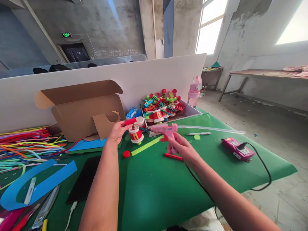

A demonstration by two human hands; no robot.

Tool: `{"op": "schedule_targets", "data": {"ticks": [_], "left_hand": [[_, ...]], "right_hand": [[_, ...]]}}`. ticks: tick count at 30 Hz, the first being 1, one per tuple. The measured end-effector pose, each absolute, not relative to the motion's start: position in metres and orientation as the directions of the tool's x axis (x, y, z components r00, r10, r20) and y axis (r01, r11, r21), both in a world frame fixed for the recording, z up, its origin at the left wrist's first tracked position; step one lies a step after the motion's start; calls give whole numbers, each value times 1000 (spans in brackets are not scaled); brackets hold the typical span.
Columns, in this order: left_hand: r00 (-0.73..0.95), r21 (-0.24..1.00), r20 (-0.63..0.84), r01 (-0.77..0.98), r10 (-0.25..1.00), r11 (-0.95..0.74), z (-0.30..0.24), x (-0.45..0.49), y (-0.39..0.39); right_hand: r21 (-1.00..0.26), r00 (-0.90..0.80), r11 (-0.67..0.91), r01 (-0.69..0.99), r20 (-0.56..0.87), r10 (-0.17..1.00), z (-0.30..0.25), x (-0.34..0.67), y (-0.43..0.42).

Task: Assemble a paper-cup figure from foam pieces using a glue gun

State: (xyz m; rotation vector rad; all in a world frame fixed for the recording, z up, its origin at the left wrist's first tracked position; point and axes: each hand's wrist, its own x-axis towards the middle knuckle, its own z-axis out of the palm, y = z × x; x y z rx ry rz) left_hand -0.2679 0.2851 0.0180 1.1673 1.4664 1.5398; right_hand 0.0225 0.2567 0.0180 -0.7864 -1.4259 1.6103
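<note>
My left hand pinches a short red paper roll between thumb and fingers. Directly under the roll is a small red-and-white paper cup figure with a spring on top; whether roll and spring are joined I cannot tell. In my right hand is a pink glue gun, its nozzle pointing left toward the figure. A long clear glue stick sticks out of its back. On the green tabletop lie a red disc, a light green paper strip and a red strip.
A box heaped with finished-looking paper figures stands at the back, a pink bottle beside it. Left are a cardboard box, pipe cleaners, scissors and a black tablet. A magenta power strip with a cable lies right.
</note>
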Motion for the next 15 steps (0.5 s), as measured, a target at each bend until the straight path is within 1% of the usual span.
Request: {"op": "schedule_targets", "data": {"ticks": [3,6,10,15], "left_hand": [[-363,992,124,66,923,-107,17,-269,286],[-356,993,117,52,927,-105,17,-270,286],[-340,992,128,62,932,-113,16,-271,285],[-350,990,138,64,926,-124,15,-272,286]], "right_hand": [[-981,-483,56,-185,141,864,12,-10,269],[-971,-435,119,-206,200,878,3,-36,280],[-974,-389,106,-199,178,904,-4,-55,290],[-980,-394,77,-186,146,907,-3,-62,295]]}}
